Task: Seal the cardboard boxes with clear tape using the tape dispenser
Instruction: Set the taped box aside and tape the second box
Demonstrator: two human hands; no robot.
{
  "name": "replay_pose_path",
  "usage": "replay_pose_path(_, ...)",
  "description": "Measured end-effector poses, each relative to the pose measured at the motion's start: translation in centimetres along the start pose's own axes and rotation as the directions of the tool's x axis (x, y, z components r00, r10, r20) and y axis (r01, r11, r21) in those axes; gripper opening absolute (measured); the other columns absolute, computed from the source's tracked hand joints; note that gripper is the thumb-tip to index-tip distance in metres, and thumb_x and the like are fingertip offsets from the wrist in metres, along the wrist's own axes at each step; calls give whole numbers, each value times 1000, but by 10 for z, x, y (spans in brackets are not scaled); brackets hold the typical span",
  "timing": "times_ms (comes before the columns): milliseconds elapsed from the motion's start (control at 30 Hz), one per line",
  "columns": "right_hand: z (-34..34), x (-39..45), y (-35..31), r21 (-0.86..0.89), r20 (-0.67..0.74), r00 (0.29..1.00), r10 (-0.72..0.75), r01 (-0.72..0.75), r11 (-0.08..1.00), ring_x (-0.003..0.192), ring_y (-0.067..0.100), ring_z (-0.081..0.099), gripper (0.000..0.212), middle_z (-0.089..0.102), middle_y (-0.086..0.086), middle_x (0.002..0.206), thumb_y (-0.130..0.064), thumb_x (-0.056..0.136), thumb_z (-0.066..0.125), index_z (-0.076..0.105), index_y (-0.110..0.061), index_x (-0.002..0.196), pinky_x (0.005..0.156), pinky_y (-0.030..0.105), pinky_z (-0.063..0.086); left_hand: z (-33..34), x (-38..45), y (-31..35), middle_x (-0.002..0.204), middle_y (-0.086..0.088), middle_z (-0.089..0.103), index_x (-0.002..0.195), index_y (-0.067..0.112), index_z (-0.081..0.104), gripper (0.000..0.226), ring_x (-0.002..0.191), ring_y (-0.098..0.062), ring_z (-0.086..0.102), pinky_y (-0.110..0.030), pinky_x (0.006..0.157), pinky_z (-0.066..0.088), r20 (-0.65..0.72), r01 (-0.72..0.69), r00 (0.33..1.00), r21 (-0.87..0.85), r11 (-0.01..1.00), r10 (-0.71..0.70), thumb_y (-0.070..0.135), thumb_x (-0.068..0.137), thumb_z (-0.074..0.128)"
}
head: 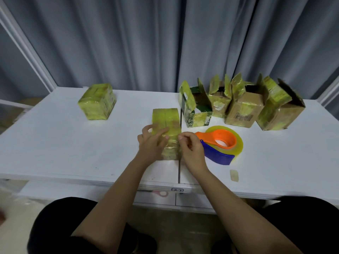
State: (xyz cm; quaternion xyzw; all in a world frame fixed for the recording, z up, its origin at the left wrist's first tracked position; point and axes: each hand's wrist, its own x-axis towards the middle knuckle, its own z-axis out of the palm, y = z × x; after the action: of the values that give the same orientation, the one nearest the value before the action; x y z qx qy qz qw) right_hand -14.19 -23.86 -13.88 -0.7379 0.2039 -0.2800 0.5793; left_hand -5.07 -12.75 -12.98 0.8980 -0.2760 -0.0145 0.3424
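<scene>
The step in hand looks like smoothing tape down on the closed box [166, 125] in the middle of the surface [55, 143]. The left hand [152, 143] lies on its near top with fingers spread and fairly straight; the right hand [190, 145] has fingers curled at the box's right edge, seemingly pinching the tape end, though that is hard to tell. The tape dispenser [220, 145] rests just beside that hand. One sealed box [97, 101] stands far left; four open boxes [238, 103] wait at the back right. Next, likely press the tape flat, set this box aside and fetch an open one.
</scene>
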Motion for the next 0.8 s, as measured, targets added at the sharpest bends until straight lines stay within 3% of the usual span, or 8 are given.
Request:
replay_pose_path(133, 12, -1, 9, 160, -68, 994, 91, -79, 984, 72, 6, 46, 4, 49, 2, 80, -11, 94, 58, 55, -11, 94, 65, 11, 40, 11, -7, -10, 122, 5, 52, 119, 25, 54, 39, 117, -8, 49, -32, 98, 42, -123, 46, 984, -513, 857, -126, 29, 84, 70)
replay_pose_path(233, 13, -11, 15, 181, -117, 990, 84, -62, 982, 79, -3, 52, 3, 57, -5, 89, -16, 97, 55, 55, -19, 97, 70, 9, 42, 10, -24, -14, 111, 0, 62, 106, 17, 59, 18, 107, -10, 60, -17, 80, 49, -203, 59, 947, -655, 753, -250, 20, 89, 64)
replay_pose_path(300, 15, -22, 19, 149, -108, 990, 87, -70, 986, 100, -4, 54, 14, 58, -12, 110, -21, 99, 51, 56, -24, 111, 79, 4, 42, 13, -39, -18, 119, 0, 64, 115, 15, 63, 22, 112, -11, 59, -9, 85, 46, -240, 41, 940, -630, 776, -244, 18, 94, 56)
replay_pose_path(367, 20, -35, 23, 97, -91, 995, 37, -28, 995, 113, -18, 44, 26, 49, -25, 123, -19, 100, 47, 53, -26, 125, 87, 0, 36, 21, -50, -24, 130, 2, 59, 128, 16, 59, 32, 121, -7, 53, -15, 101, 41, -234, 14, 952, -610, 792, -196, 16, 97, 51)
replay_pose_path(500, 20, -38, 31, 31, -122, 991, -56, 60, 998, 110, -28, 40, 35, 48, -23, 122, -9, 99, 50, 53, -11, 133, 88, -3, 32, 30, -55, -27, 137, 3, 52, 134, 19, 51, 40, 128, -4, 46, -18, 108, 35, -232, 16, 948, -647, 762, -217, 12, 94, 54)
replay_pose_path(633, 18, -29, 34, -138, -195, 972, -131, 105, 985, 100, -12, 52, 35, 58, -5, 112, -3, 92, 59, 60, -4, 127, 88, -2, 35, 36, -52, -25, 138, 5, 47, 135, 13, 49, 39, 127, -1, 42, -8, 106, 29, -339, -54, 930, -500, 864, -138, 12, 96, 52)
replay_pose_path(733, 5, -25, 34, -228, -59, 981, -186, 168, 959, 93, 5, 58, 40, 59, 1, 111, 1, 89, 63, 58, -2, 128, 85, -1, 37, 32, -47, -35, 135, 3, 44, 137, 7, 48, 41, 124, 2, 37, -4, 104, 25, -331, -156, 943, -319, 935, 44, 18, 97, 46)
replay_pose_path(800, -4, -21, 27, -194, 42, 991, -125, 131, 972, 91, 9, 61, 41, 60, 4, 111, -6, 88, 66, 58, -5, 129, 79, 1, 42, 26, -46, -40, 136, 0, 45, 137, 10, 48, 43, 124, -3, 39, -13, 106, 31, -302, -181, 949, -270, 946, 96, 22, 97, 45)
